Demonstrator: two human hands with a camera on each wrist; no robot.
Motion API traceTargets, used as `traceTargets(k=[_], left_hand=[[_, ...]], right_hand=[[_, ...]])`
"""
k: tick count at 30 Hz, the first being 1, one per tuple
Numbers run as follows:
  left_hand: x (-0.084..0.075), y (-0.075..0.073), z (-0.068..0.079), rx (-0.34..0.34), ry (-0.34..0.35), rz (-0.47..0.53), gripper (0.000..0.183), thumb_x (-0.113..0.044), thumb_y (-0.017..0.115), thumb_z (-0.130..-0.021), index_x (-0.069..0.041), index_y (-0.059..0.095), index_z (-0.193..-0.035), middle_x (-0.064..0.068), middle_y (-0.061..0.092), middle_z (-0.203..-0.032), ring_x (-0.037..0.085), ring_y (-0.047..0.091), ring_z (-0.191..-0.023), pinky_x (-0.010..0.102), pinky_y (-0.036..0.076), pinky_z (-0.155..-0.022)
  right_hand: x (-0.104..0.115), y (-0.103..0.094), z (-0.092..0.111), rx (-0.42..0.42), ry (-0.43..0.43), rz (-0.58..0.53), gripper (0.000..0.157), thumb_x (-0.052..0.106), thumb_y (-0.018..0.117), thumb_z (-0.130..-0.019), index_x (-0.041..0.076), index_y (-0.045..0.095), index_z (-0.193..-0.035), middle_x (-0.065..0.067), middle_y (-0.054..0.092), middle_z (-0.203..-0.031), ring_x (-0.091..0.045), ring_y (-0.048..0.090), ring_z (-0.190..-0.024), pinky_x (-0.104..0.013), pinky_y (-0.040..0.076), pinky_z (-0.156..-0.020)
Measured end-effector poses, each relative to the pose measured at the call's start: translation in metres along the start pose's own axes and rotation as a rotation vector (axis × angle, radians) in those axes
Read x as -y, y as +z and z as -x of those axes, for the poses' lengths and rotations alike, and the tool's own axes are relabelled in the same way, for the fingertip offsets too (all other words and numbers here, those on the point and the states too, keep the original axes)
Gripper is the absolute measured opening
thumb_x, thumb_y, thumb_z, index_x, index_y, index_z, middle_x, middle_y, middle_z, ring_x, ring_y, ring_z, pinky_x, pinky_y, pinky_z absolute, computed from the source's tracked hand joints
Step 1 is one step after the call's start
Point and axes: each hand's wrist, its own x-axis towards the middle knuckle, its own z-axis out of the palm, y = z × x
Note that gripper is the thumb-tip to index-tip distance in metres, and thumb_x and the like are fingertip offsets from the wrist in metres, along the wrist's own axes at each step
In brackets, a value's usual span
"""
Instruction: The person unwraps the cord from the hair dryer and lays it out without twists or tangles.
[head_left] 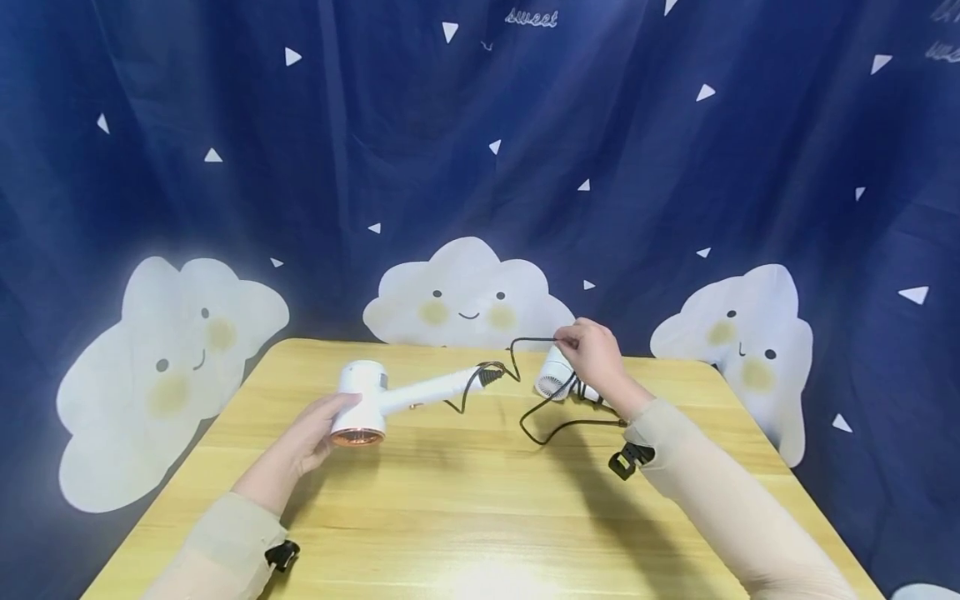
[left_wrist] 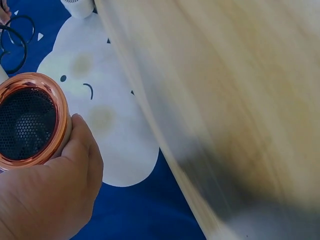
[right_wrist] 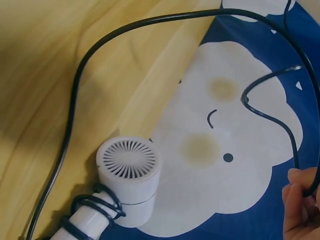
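Grips the hair dryer (head_left: pixel 363 402) above the tabletop (head_left: pixel 465 500) with the left hand (head_left: pixel 317 430); aims its long handle (head_left: pixel 431 392) toward the right hand (head_left: pixel 594 357); pinches the black cord (head_left: pixel 536 339) there, right of the hair dryer.

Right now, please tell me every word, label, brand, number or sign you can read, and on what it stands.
"sweet": white lettering on the blue curtain, top middle of the head view.
Cut off and blurred, unreadable: more letters on the curtain, upper right.
Too small to read: grey patch on the hair dryer in the left hand.
I can read no brand or number.
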Motion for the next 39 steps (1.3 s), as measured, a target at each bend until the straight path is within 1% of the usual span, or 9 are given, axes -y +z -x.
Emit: traceTargets(k=[5,9,14,18,22,26,29,32,39], left_hand=[[-0.001,-0.003,0.0,-0.017,-0.001,0.011,0.066,-0.032,0.05,-0.103,0.012,0.026,-0.145,0.004,0.061,-0.107,0.013,0.063,-0.094,0.024,0.055,-0.086],[-0.001,-0.002,0.0,-0.03,-0.002,0.028,0.065,-0.032,0.051,-0.103,0.012,0.026,-0.145,0.003,0.061,-0.106,0.013,0.063,-0.093,0.024,0.055,-0.086],[-0.001,-0.003,0.0,-0.035,0.002,0.052,0.065,-0.031,0.051,-0.103,0.012,0.026,-0.144,0.002,0.061,-0.104,0.012,0.064,-0.092,0.024,0.055,-0.086],[0.0,-0.005,-0.001,-0.039,0.002,0.052,0.064,-0.032,0.051,-0.103,0.012,0.027,-0.144,0.002,0.062,-0.103,0.012,0.065,-0.091,0.025,0.056,-0.086],[0.001,-0.006,-0.001,-0.056,-0.008,0.047,0.066,-0.033,0.051,-0.103,0.012,0.026,-0.145,0.002,0.062,-0.102,0.012,0.065,-0.09,0.025,0.056,-0.085],[0.001,-0.006,0.0,-0.06,-0.014,0.037,0.067,-0.034,0.051,-0.103,0.012,0.025,-0.145,0.001,0.062,-0.102,0.012,0.065,-0.09,0.024,0.056,-0.084],[0.001,-0.005,-0.001,-0.063,-0.019,0.03,0.068,-0.034,0.052,-0.103,0.012,0.026,-0.145,0.002,0.062,-0.103,0.012,0.065,-0.09,0.024,0.056,-0.084],[0.002,-0.004,-0.001,-0.071,-0.027,0.022,0.069,-0.035,0.053,-0.102,0.012,0.027,-0.145,0.002,0.062,-0.103,0.012,0.064,-0.09,0.024,0.056,-0.084],[0.005,-0.003,-0.002,-0.117,-0.05,-0.012,0.071,-0.036,0.056,-0.101,0.012,0.029,-0.145,0.002,0.063,-0.103,0.012,0.065,-0.088,0.023,0.055,-0.081]], right_hand=[[-0.004,-0.007,0.01,0.018,-0.01,0.004,0.004,0.003,0.075,-0.086,0.005,0.079,-0.088,-0.001,0.058,-0.072,-0.019,0.056,-0.067,-0.04,0.049,-0.064],[-0.006,-0.011,0.017,0.039,-0.013,0.002,0.005,0.002,0.076,-0.085,0.004,0.079,-0.089,0.0,0.057,-0.071,-0.016,0.051,-0.064,-0.036,0.045,-0.062],[-0.008,-0.017,0.024,0.039,-0.056,-0.015,0.005,0.0,0.076,-0.084,0.004,0.078,-0.087,0.002,0.054,-0.068,-0.014,0.045,-0.062,-0.033,0.041,-0.06],[-0.007,-0.024,0.03,0.034,-0.104,-0.054,0.006,-0.001,0.077,-0.083,0.005,0.077,-0.085,0.003,0.053,-0.068,-0.012,0.046,-0.063,-0.031,0.042,-0.059],[-0.004,-0.031,0.033,0.063,-0.148,-0.115,0.009,-0.002,0.078,-0.083,0.006,0.077,-0.087,0.005,0.055,-0.072,-0.01,0.046,-0.063,-0.027,0.042,-0.056],[0.0,-0.038,0.034,0.088,-0.223,-0.166,0.012,-0.004,0.077,-0.083,0.006,0.078,-0.09,0.006,0.057,-0.074,-0.007,0.046,-0.063,-0.024,0.041,-0.055],[0.005,-0.043,0.033,0.089,-0.295,-0.189,0.015,-0.005,0.078,-0.082,0.007,0.078,-0.09,0.007,0.058,-0.076,-0.006,0.046,-0.063,-0.022,0.041,-0.055],[0.01,-0.047,0.032,0.09,-0.345,-0.218,0.017,-0.006,0.078,-0.081,0.007,0.079,-0.092,0.007,0.059,-0.078,-0.005,0.045,-0.064,-0.02,0.04,-0.055],[0.015,-0.056,0.032,0.095,-0.391,-0.265,0.019,-0.008,0.078,-0.08,0.007,0.079,-0.092,0.007,0.059,-0.078,-0.004,0.045,-0.063,-0.017,0.038,-0.054]])
